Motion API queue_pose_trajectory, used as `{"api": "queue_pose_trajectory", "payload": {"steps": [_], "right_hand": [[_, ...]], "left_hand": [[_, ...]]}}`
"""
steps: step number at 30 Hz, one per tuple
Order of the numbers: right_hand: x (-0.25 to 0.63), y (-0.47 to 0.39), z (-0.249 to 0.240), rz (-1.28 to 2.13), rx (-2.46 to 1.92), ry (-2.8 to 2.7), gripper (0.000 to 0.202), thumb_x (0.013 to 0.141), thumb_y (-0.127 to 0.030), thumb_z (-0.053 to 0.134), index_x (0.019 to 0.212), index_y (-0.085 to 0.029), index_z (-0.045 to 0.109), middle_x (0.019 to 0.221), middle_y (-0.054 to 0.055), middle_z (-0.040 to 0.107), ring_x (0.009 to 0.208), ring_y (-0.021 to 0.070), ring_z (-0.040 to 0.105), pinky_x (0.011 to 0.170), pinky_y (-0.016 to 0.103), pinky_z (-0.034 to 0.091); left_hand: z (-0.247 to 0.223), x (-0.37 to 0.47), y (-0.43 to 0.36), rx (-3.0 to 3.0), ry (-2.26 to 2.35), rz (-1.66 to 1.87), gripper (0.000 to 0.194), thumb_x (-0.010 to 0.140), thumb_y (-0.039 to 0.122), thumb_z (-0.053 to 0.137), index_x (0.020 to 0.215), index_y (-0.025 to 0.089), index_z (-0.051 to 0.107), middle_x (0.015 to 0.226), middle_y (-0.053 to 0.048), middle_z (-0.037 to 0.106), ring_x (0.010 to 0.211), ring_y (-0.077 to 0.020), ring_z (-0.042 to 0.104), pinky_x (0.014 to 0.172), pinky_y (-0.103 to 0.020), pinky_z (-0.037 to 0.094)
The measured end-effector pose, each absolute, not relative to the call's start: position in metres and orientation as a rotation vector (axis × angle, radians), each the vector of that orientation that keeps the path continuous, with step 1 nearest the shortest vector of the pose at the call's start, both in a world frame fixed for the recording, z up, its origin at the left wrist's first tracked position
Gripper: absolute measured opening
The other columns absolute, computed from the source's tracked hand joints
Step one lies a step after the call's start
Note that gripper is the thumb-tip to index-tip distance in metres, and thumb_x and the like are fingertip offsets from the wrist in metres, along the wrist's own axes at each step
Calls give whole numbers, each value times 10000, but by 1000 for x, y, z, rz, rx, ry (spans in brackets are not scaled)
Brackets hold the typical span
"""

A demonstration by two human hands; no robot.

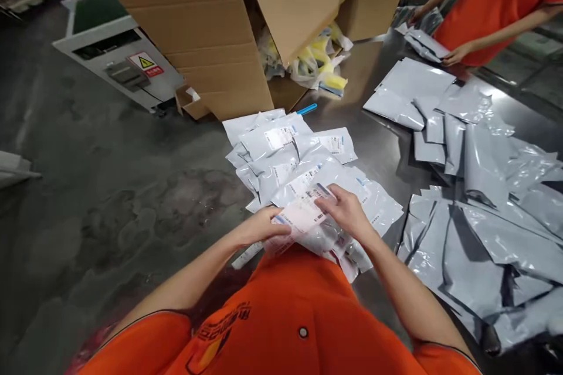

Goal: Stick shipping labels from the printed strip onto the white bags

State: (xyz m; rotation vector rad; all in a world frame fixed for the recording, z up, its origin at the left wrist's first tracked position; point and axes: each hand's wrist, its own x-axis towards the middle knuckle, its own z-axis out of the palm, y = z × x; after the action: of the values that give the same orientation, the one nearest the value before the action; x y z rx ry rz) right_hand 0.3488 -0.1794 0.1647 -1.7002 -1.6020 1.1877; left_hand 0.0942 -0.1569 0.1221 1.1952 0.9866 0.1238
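Grip on both sides closes on one thing: the left hand pinches the near-left end of a pale parcel, thumb on top, while the right hand holds its far-right corner the same way. Held from opposite ends, the soft parcel probably stays flatter, and its printed label faces up toward the eyes, likely so it can be read. It sits just in front of the orange shirt, over the near part of a heap of labelled bags, most with their labels upward too. That heap lies at the left edge of the metal counter, within easy reach; grey bags spread on the right, apart from it, which seems to keep the two groups from mixing. Beyond the heap, a large cardboard box stands close by. Farther right, a co-worker handles another bag.
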Motion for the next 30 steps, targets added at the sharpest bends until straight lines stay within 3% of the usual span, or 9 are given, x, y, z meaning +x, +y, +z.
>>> {"api": "queue_pose_trajectory", "payload": {"steps": [2, 4, 7, 9, 12, 16, 25, 27, 30], "right_hand": [[330, -188, 164, 1110, -1757, -1636, 309, 895, -430, 546, 698, -192, 542, 618, -35, 509, 608, 132, 485, 598, 254, 386], [313, -203, 161, 1169, -1699, -1679, 313, 929, -409, 490, 711, -194, 552, 637, -30, 533, 610, 128, 488, 580, 243, 374], [298, -226, 160, 1117, -1722, -1711, 259, 940, -393, 485, 846, -197, 626, 751, -3, 622, 657, 136, 528, 610, 243, 400], [300, -234, 160, 985, -1813, -1710, 229, 927, -400, 520, 905, -205, 639, 792, 12, 639, 677, 143, 541, 636, 250, 415], [326, -229, 156, 869, -1858, -1745, 241, 936, -401, 501, 865, -213, 635, 805, 23, 647, 725, 155, 570, 693, 261, 433], [393, -191, 132, 598, -1984, -1637, 290, 901, -451, 502, 887, -193, 633, 802, 27, 627, 740, 169, 551, 728, 287, 429], [421, -164, 58, 650, -2222, -1998, 418, 894, -474, 542, 1157, -157, 616, 1064, 116, 644, 993, 246, 553, 902, 361, 408], [414, -172, 63, 478, -2377, -2105, 573, 865, -517, 607, 1324, -182, 537, 1206, 161, 603, 1108, 310, 520, 955, 432, 381], [399, -184, 72, 211, -2584, -1970, 875, 835, -518, 653, 1525, -139, 272, 1478, 245, 388, 1322, 439, 348, 1027, 560, 313]], "left_hand": [[133, 93, -156, 1242, 945, 206, 752, 657, 337, 763, 1368, 202, 556, 1377, -79, 581, 1186, -273, 566, 900, -267, 469], [145, 97, -154, 1293, 943, 274, 760, 670, 310, 736, 1391, 215, 516, 1421, -79, 532, 1204, -259, 543, 897, -256, 459], [152, 112, -155, 1309, 995, 269, 311, 742, 375, 634, 952, 151, 679, 927, -41, 670, 849, -196, 597, 688, -239, 445], [144, 123, -160, 1303, 1050, 254, 295, 751, 440, 609, 669, 157, 581, 638, 17, 516, 630, -136, 484, 547, -226, 353], [120, 129, -170, 1303, 1085, 217, 353, 699, 470, 654, 587, 168, 507, 566, 43, 394, 545, -103, 355, 469, -222, 245], [90, 107, -180, 1134, 944, 25, 261, 662, 411, 687, 680, 156, 641, 595, 12, 535, 575, -142, 457, 499, -233, 368], [97, -6, -177, 1014, 1065, 114, 206, 682, 363, 729, 763, 183, 788, 778, -51, 748, 766, -244, 644, 703, -288, 496], [100, -12, -170, 946, 1061, 154, 215, 643, 373, 762, 762, 198, 799, 773, -56, 760, 793, -277, 664, 745, -339, 518], [103, 4, -155, 895, 1082, 268, 232, 586, 354, 799, 746, 186, 797, 787, -68, 767, 821, -311, 679, 782, -395, 530]]}}
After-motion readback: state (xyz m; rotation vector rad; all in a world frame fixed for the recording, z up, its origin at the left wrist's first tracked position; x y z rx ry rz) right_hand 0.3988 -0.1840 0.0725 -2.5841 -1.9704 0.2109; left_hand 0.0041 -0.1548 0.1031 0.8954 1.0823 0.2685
